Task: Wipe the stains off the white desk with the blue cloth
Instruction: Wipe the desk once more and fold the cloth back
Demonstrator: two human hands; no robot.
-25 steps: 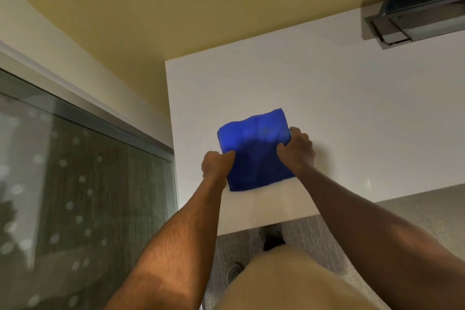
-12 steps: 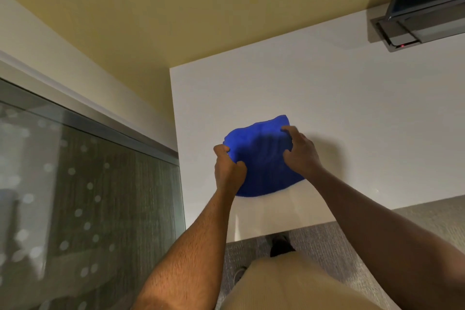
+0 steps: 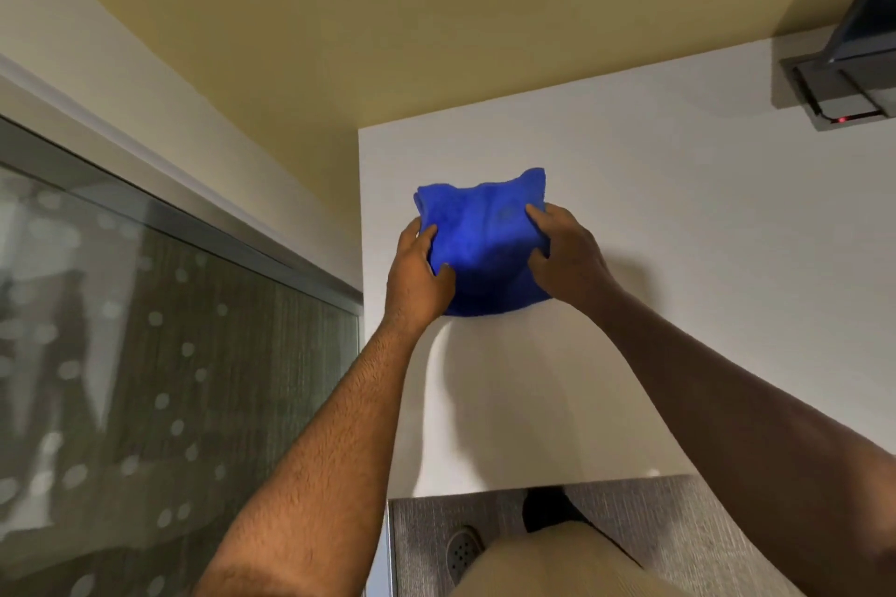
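Note:
A folded blue cloth (image 3: 485, 238) lies bunched on the white desk (image 3: 679, 257), near the desk's left edge. My left hand (image 3: 417, 276) grips the cloth's left side, thumb on top of the fabric. On the cloth's right side my right hand (image 3: 567, 257) pinches the fabric between spread fingers and thumb. The cloth's near edge curves and its far corners stick up a little. No stain stands out on the desk from here.
A dark monitor on a grey base (image 3: 834, 97) stands at the desk's back right corner. A glass panel (image 3: 145, 378) runs along the left of the desk. Yellow wall behind. Below the desk's front edge are grey carpet and my shoe (image 3: 552, 509).
Both hands have slid the cloth away from the front edge, deeper onto the desk. The flat square has bunched up, and my fingers have closed further onto it.

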